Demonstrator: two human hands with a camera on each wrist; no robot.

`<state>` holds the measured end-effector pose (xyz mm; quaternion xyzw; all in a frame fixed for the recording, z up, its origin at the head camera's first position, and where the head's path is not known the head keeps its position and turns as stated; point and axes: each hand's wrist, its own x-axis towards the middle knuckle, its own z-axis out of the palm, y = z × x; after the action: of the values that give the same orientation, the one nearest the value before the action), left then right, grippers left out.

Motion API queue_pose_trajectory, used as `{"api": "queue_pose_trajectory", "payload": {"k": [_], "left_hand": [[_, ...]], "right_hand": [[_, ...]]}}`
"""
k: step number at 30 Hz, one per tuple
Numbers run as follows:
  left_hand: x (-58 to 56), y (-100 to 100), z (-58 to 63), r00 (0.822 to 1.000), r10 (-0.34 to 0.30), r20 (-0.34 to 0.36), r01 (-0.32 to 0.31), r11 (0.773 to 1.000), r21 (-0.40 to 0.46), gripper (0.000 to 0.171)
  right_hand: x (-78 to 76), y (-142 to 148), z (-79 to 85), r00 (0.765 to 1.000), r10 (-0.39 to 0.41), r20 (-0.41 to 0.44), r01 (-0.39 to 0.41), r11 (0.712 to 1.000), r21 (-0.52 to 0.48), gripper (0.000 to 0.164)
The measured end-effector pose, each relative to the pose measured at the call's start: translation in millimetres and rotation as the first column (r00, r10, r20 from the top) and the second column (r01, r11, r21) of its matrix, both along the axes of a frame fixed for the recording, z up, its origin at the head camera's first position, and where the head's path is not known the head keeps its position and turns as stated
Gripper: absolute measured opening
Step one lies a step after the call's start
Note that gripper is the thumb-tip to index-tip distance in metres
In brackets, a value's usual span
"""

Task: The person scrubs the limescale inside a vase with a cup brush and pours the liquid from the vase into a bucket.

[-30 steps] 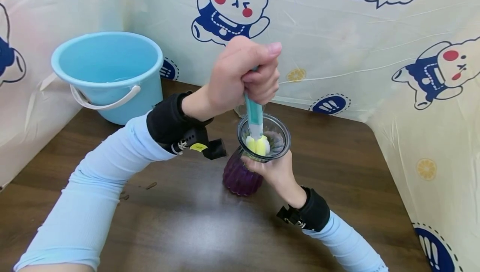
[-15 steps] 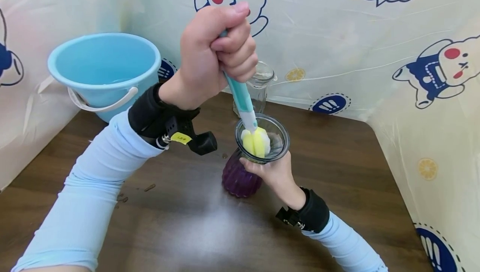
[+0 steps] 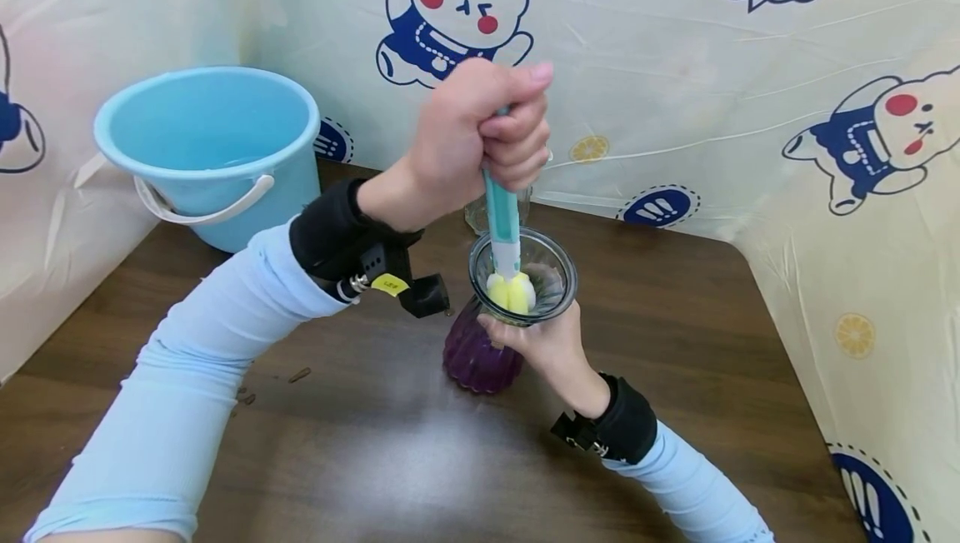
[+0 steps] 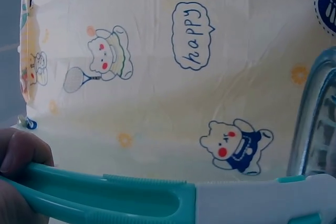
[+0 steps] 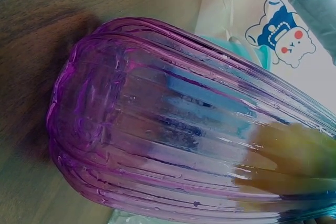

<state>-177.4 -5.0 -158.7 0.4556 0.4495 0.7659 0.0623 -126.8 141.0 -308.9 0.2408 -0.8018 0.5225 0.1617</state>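
My left hand [image 3: 483, 139] is wrapped around the teal handle of a bottle brush [image 3: 502, 214], thumb on top. The brush points down into the mouth of a tall ribbed glass vase [image 3: 482, 357], clear at the flared rim and purple towards its base. Just inside the rim shows the yellow and white sponge head [image 3: 511, 292]. My right hand [image 3: 553, 349] grips the vase below its rim, most fingers hidden behind the glass. In the right wrist view the yellow sponge [image 5: 294, 156] shows blurred through the vase's ribbed wall [image 5: 105, 129], and the base is close to the wooden table.
A light blue bucket [image 3: 296, 185] with a white handle stands at the back left. Behind my left hand a clear glass jar [image 3: 476, 215] is partly hidden. Small brown bits [image 3: 299, 375] lie on the wooden table [image 3: 360, 460]. A printed curtain [image 3: 637, 93] hangs behind.
My left hand first rose and swung left, lifting the sponge head higher in the vase mouth, then came back down and right. My right hand and the vase stayed almost still.
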Motion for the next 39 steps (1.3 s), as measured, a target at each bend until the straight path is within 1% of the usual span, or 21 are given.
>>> {"api": "queue_pose_trajectory", "payload": {"k": [3,6,9,13,16,18,20,22,24,27,29,31,36,39], "left_hand": [[-4.9,6,-13.8,0.996,-0.016,0.083,0.019,0.999,-0.046,0.046],[-8.2,11,-25.9,0.989,-0.032,0.143,0.045,0.995,-0.085,0.047],[-9.8,14,-32.2,0.986,-0.036,0.165,0.053,0.994,-0.095,0.047],[-8.5,17,-38.5,0.984,-0.032,0.174,0.054,0.99,-0.126,0.047],[-6.4,20,-46.5,0.981,-0.016,0.191,0.049,0.984,-0.171,0.048],[-4.9,22,-53.3,0.981,-0.001,0.193,0.043,0.976,-0.212,0.048],[-3.3,24,-59.3,0.984,-0.001,0.178,0.046,0.968,-0.247,0.047],[-2.2,26,-64.1,0.991,-0.002,0.131,0.04,0.957,-0.288,0.046],[-1.2,27,-67.0,0.997,-0.021,0.078,0.046,0.944,-0.326,0.045],[-0.8,27,-69.3,0.998,-0.061,0.028,0.067,0.927,-0.37,0.043],[-1.4,27,-70.3,0.995,-0.097,0.026,0.099,0.914,-0.393,0.042],[-2.7,26,-70.8,0.993,-0.113,0.029,0.114,0.902,-0.417,0.041],[-5.4,22,-69.4,0.994,-0.102,0.027,0.102,0.873,-0.476,0.043],[-5.8,20,-69.3,0.995,-0.079,0.059,0.098,0.865,-0.492,0.044]], "right_hand": [[-0.7,0,-0.5,0.999,0.002,-0.039,-0.001,1.0,0.014,0.059],[-1.1,0,-0.6,0.997,-0.002,-0.072,0.004,1.0,0.031,0.058],[-2.1,1,-0.7,0.995,-0.003,-0.096,0.006,0.999,0.038,0.057],[-2.6,0,-0.3,0.993,-0.003,-0.117,0.008,0.999,0.038,0.054],[-2.1,1,0.0,0.996,-0.002,-0.094,0.005,0.999,0.034,0.055],[-1.6,0,0.1,0.998,-0.002,-0.067,0.004,0.999,0.033,0.058],[-0.9,0,0.2,0.999,0.0,-0.037,0.001,1.0,0.028,0.062],[-0.3,1,0.1,1.0,0.004,-0.017,-0.003,1.0,0.022,0.065],[0.6,1,0.4,1.0,0.007,0.001,-0.007,1.0,0.016,0.067],[2.0,0,0.9,0.999,0.018,0.029,-0.017,1.0,-0.002,0.064],[2.7,0,1.3,0.999,0.025,0.041,-0.025,1.0,-0.009,0.063],[2.9,-1,1.4,0.998,0.033,0.048,-0.032,0.999,-0.013,0.063],[3.2,-2,1.3,1.0,0.008,0.006,-0.008,1.0,0.003,0.065],[3.3,-3,1.4,1.0,-0.012,-0.026,0.013,1.0,0.015,0.063]]}}
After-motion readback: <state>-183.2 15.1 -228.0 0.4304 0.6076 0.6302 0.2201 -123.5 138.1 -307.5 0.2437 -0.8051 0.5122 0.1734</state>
